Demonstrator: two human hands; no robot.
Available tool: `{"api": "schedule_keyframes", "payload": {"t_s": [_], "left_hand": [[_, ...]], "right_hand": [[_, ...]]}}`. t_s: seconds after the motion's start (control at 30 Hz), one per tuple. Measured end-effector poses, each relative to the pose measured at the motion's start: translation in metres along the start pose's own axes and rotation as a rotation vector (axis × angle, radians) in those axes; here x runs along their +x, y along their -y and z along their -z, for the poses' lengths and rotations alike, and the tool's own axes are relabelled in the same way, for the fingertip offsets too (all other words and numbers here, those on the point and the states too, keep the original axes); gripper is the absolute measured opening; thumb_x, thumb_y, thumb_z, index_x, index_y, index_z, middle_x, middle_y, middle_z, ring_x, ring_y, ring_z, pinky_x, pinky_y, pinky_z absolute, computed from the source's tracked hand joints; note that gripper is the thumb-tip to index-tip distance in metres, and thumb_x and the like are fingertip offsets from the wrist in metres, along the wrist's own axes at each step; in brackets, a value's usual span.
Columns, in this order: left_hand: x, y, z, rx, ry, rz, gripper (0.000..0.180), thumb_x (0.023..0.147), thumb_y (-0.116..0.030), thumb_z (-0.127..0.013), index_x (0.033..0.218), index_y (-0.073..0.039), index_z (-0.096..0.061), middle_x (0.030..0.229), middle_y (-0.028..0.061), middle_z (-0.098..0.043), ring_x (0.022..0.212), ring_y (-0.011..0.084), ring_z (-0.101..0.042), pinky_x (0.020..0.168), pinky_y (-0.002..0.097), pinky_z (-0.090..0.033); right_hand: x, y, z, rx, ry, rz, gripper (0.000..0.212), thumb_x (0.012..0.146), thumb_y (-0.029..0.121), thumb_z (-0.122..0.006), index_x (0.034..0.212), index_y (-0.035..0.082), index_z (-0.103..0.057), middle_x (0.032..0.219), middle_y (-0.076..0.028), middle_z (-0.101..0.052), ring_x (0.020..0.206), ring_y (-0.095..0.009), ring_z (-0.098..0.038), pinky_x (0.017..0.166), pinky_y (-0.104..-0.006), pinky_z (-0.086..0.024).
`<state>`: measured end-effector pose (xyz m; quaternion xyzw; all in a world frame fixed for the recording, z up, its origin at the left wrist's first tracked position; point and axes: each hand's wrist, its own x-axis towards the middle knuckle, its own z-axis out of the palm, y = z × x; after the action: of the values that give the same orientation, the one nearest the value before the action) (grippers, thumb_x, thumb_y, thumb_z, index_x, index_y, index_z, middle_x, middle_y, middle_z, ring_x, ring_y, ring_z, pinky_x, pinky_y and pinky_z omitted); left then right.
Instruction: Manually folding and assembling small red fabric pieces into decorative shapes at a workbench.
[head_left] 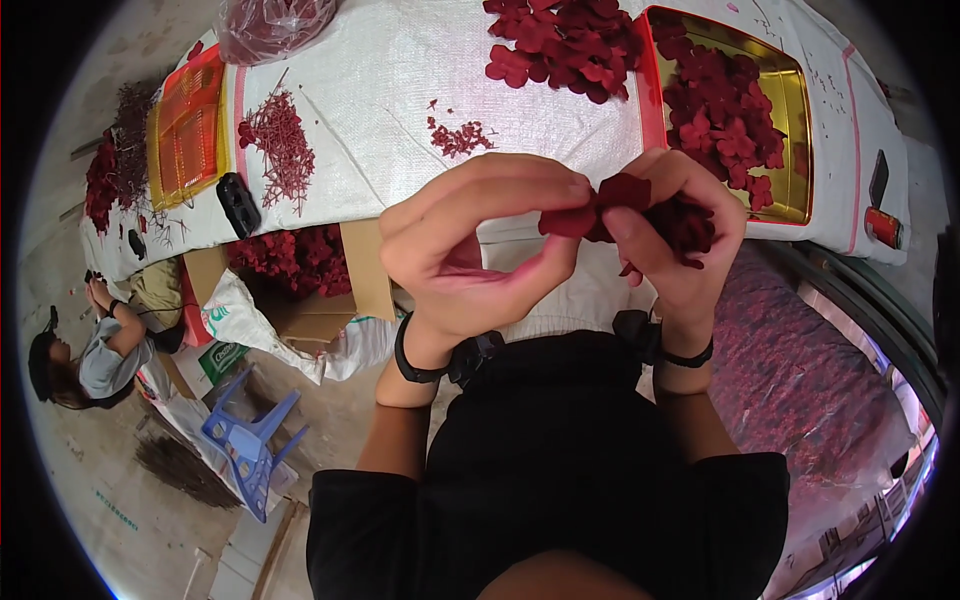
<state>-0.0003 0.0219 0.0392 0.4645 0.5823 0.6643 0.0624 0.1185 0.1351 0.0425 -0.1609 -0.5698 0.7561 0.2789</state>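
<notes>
Both my hands are raised over the near edge of the white-covered table, brought close together. My left hand [470, 240] pinches a dark red artificial flower [568, 221] between thumb and fingertips. Curled around several more dark red artificial flowers [690, 228], my right hand [690, 265] presses its thumb on them beside the left fingertips. How many layers of petals lie in the right palm is hidden by the fingers. Just beyond the hands lies a loose heap of red flowers [565, 45]. A gold-lined tin [800, 165] to the right holds more of them.
Red stems [278, 140] and small red scraps [460, 137] lie on the white cloth [370, 90]. Beside an orange tray [190, 125] is a black device [238, 205]. Below stands a cardboard box [372, 270] of red flowers. A blue stool [250, 440] and another person [105, 355] are at left.
</notes>
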Motion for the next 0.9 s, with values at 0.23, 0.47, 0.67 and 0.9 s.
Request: {"api": "schedule_keyframes", "payload": {"t_s": [0.23,0.47,0.67,0.9], "left_hand": [[-0.002,0.002,-0.001,-0.035,0.026,0.055,0.025,0.063,0.015,-0.063,0.087,0.008,-0.06,0.084,0.0192,-0.065,0.077,0.0249,-0.065,0.071,0.0302,-0.053],[-0.002,0.001,0.0,-0.06,-0.024,0.009,0.024,0.06,0.013,-0.069,0.082,0.005,-0.064,0.08,0.0143,-0.066,0.074,0.0208,-0.066,0.065,0.0268,-0.054],[-0.005,0.005,0.0,-0.033,-0.066,-0.1,0.027,0.057,0.013,-0.071,0.082,0.004,-0.064,0.079,0.0142,-0.065,0.074,0.0216,-0.065,0.063,0.0269,-0.054],[-0.004,0.016,-0.002,0.003,-0.055,0.071,0.026,0.06,0.006,-0.072,0.084,0.002,-0.064,0.082,0.0128,-0.064,0.08,0.0236,-0.064,0.071,0.0303,-0.052]], "right_hand": [[0.001,-0.002,0.001,0.01,0.044,0.028,0.015,0.071,-0.01,-0.068,0.077,-0.004,-0.056,0.076,-0.006,-0.058,0.069,-0.009,-0.056,0.062,-0.0208,-0.046],[0.011,-0.003,0.008,-0.338,0.162,0.4,0.015,0.066,-0.008,-0.07,0.078,-0.003,-0.064,0.075,-0.01,-0.062,0.066,-0.015,-0.06,0.059,-0.0217,-0.046],[0.013,0.004,0.006,-0.464,0.191,0.479,0.01,0.067,-0.002,-0.069,0.077,-0.002,-0.067,0.071,-0.012,-0.062,0.064,-0.017,-0.06,0.054,-0.0215,-0.045],[0.013,-0.024,0.012,-0.224,0.105,0.321,0.011,0.074,0.0,-0.061,0.082,0.001,-0.053,0.091,-0.015,-0.061,0.069,-0.015,-0.059,0.05,-0.0228,-0.044]]}}
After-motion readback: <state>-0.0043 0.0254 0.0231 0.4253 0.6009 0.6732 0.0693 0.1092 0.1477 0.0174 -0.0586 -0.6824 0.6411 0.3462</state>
